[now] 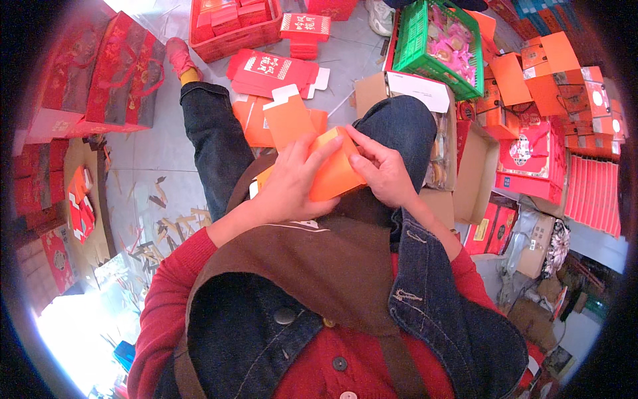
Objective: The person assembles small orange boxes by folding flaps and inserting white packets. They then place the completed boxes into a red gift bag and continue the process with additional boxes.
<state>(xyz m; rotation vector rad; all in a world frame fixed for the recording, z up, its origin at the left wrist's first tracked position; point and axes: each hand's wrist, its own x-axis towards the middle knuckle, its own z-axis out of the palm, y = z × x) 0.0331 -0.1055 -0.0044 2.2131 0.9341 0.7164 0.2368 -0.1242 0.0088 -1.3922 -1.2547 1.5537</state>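
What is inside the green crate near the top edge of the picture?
The green crate holds a pile of small pink packets. They cover most of its floor, so whatever lies beneath them cannot be seen.

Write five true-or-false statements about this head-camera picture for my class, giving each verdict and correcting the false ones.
1. The person's left-hand grip and right-hand grip are both on an orange cardboard box. True.
2. The green plastic basket with slotted sides is empty. False: the basket holds pink-wrapped pieces.
3. Tall red gift bags with handles stand on the person's left. True.
4. The brown cloth apron is not being worn. False: the person has this apron on.
5. The rectangular red plastic crate near the top of the picture holds red packages. True.
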